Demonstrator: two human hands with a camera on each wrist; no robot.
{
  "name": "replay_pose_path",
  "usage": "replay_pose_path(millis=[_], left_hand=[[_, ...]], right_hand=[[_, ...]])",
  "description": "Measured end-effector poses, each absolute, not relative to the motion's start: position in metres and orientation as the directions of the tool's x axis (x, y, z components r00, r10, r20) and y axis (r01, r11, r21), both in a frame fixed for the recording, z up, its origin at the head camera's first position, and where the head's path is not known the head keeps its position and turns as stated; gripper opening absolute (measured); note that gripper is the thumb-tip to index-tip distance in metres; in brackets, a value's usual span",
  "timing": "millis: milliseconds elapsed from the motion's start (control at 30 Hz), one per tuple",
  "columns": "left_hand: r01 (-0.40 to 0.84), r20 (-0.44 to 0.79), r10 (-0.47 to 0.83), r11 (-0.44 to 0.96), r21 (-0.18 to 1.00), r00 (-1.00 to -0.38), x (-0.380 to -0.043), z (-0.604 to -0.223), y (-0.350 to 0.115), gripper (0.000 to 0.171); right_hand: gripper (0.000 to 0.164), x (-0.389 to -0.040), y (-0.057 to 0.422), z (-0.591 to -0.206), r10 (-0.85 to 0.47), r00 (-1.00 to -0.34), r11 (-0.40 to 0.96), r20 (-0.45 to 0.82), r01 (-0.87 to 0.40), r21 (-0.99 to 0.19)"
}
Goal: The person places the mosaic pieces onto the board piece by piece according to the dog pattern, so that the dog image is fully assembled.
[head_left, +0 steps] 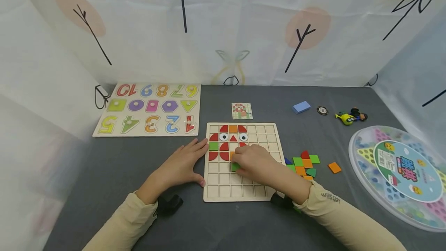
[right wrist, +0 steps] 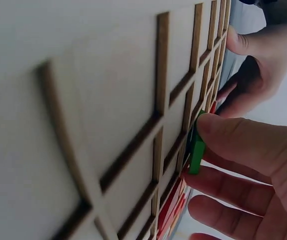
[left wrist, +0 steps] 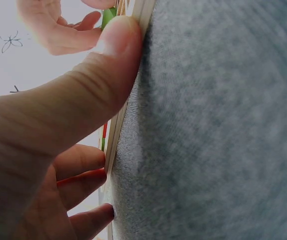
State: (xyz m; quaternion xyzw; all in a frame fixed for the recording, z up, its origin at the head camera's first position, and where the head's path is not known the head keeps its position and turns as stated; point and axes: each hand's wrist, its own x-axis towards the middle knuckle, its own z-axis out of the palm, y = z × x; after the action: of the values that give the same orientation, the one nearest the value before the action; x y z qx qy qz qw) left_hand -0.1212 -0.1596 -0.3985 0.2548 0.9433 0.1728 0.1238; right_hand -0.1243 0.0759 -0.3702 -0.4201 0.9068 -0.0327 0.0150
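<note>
A wooden grid board (head_left: pixel 223 191) lies on the table, its upper squares filled with red, orange and green tiles and two eye tiles. My right hand (head_left: pixel 256 162) is over the middle of the board and pinches a green tile (right wrist: pixel 197 152) between thumb and fingers, low over the grid. In the head view that green tile (head_left: pixel 235 166) shows just below an orange one, partly covered by the fingers. My left hand (head_left: pixel 181 164) rests along the board's left edge, thumb and fingertips touching the rim with the fingers spread. The left thumb (left wrist: pixel 111 65) lies against the board's side.
Loose tiles (head_left: pixel 302 165) lie right of the board, one orange tile (head_left: pixel 334 167) apart. A picture card (head_left: pixel 242 110) is behind the board. A number puzzle (head_left: pixel 148 109) stands back left. At right are a blue block (head_left: pixel 301 107), small toys (head_left: pixel 350 116) and a round box (head_left: pixel 400 177).
</note>
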Motion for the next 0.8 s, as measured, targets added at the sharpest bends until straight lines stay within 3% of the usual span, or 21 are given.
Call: replay_pose_path(millis=[200, 467, 633, 800], left_hand=[[0.435, -0.151, 0.522, 0.812, 0.389, -0.840, -0.123, -0.400, -0.159, 0.104], [0.450, -0.133, 0.530, 0.806, 0.385, -0.837, -0.123, -0.397, -0.158, 0.106], [0.455, -0.139, 0.536, 0.805, 0.380, -0.833, -0.123, -0.396, -0.159, 0.104], [0.447, -0.146, 0.532, 0.807, 0.387, -0.834, -0.123, -0.399, -0.159, 0.104]], right_hand=[[0.022, -0.124, 0.079, -0.367, -0.750, -0.662, 0.658, 0.011, -0.747, -0.097], [0.032, -0.110, 0.155, -0.347, -0.577, -0.810, 0.790, 0.099, -0.585, -0.183], [0.030, -0.096, 0.200, -0.356, -0.471, -0.882, 0.862, 0.034, -0.468, -0.195], [0.028, -0.091, 0.215, -0.372, -0.447, -0.895, 0.876, 0.012, -0.440, -0.197]])
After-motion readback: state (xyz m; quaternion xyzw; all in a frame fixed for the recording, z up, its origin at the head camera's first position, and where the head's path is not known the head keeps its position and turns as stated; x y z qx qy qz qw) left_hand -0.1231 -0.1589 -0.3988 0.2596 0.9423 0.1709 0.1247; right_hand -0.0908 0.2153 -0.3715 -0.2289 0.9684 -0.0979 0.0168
